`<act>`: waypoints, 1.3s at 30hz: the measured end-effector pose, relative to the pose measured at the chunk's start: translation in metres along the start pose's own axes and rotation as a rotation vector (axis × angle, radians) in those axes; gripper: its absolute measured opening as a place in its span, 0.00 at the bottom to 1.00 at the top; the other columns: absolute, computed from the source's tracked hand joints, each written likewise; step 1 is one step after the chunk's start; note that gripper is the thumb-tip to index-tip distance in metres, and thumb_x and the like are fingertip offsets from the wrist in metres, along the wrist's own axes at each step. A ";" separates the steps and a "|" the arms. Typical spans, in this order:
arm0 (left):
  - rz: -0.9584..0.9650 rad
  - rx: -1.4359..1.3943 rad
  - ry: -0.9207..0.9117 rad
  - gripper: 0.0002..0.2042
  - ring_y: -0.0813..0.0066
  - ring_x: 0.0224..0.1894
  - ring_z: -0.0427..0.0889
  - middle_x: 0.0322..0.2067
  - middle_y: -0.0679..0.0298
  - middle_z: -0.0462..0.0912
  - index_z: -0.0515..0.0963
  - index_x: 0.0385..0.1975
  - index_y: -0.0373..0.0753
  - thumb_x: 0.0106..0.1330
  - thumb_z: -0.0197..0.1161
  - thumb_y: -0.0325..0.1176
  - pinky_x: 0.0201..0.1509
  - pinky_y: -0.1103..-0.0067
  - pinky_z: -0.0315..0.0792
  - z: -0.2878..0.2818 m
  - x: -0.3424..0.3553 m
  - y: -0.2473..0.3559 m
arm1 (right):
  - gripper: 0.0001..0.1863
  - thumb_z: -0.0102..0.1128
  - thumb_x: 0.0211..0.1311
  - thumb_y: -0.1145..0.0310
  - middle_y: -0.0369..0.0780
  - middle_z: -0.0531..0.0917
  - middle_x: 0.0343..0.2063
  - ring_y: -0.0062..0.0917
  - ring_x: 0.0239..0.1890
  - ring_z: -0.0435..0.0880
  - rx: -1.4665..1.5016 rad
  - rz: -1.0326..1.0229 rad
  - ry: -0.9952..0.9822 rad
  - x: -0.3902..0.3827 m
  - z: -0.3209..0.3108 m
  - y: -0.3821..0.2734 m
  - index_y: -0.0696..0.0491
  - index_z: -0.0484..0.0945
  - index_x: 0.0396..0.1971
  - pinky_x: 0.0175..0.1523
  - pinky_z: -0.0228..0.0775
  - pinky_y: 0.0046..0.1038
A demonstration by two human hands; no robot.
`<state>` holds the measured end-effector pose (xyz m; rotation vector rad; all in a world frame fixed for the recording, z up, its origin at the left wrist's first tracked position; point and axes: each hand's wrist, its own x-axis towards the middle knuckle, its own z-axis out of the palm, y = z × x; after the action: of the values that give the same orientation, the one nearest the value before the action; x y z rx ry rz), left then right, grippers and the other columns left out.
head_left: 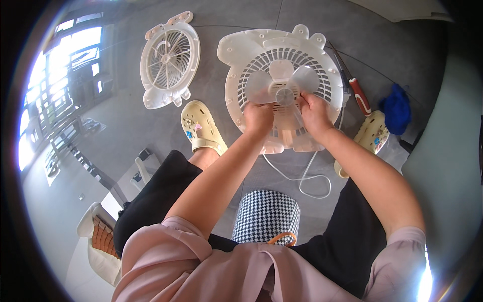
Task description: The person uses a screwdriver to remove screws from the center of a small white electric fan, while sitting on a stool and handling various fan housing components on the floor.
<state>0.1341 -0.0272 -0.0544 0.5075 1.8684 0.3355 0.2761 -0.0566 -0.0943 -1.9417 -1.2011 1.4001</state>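
Note:
On the floor between my feet lies the white back housing (232, 80) of a fan, its slotted grille facing up. A translucent fan blade wheel (305, 79) with a round hub sits in its middle. My left hand (258, 120) is closed at the wheel's lower left, just under one blade, its fingertips partly hidden. At the hub's right side, my right hand (316, 114) is closed with thumb and fingers against the wheel. A white front grille (147, 63) with a round, spiral-ribbed centre lies apart at the far left.
Right of the housing lie a red-handled screwdriver (359, 95) and a crumpled blue cloth (396, 109). A white cord (301, 179) loops on the grey floor near me. My pale yellow clogs (204, 126) flank the housing. A black-and-white checked stool (266, 214) stands between my legs.

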 end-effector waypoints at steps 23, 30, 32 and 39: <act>0.053 0.040 0.012 0.13 0.70 0.40 0.81 0.38 0.58 0.83 0.76 0.46 0.33 0.64 0.55 0.30 0.44 0.75 0.72 0.012 -0.003 -0.004 | 0.14 0.54 0.60 0.66 0.51 0.81 0.38 0.45 0.43 0.79 0.118 -0.032 -0.020 0.012 -0.001 0.016 0.55 0.77 0.44 0.48 0.70 0.37; 0.087 0.004 0.006 0.15 0.72 0.41 0.80 0.38 0.58 0.83 0.76 0.47 0.32 0.64 0.57 0.33 0.45 0.76 0.72 0.010 0.006 -0.014 | 0.14 0.54 0.59 0.67 0.50 0.81 0.37 0.43 0.43 0.79 0.215 0.020 0.019 0.014 0.006 0.015 0.55 0.78 0.43 0.47 0.70 0.36; 0.102 0.009 0.004 0.15 0.73 0.39 0.80 0.38 0.58 0.83 0.76 0.47 0.33 0.64 0.58 0.33 0.43 0.76 0.72 0.008 0.010 -0.011 | 0.14 0.54 0.59 0.68 0.49 0.82 0.37 0.40 0.41 0.81 0.230 0.046 -0.051 0.017 0.003 0.015 0.55 0.78 0.44 0.46 0.70 0.33; 0.028 -0.042 -0.009 0.12 0.78 0.32 0.79 0.34 0.62 0.82 0.77 0.44 0.34 0.63 0.58 0.29 0.34 0.80 0.72 0.007 -0.004 0.009 | 0.16 0.52 0.62 0.75 0.41 0.82 0.43 0.21 0.44 0.78 0.255 0.154 -0.119 0.016 -0.005 -0.001 0.59 0.75 0.49 0.51 0.68 0.23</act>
<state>0.1433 -0.0211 -0.0495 0.5064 1.8430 0.3904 0.2816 -0.0420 -0.0999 -1.8252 -0.8858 1.6790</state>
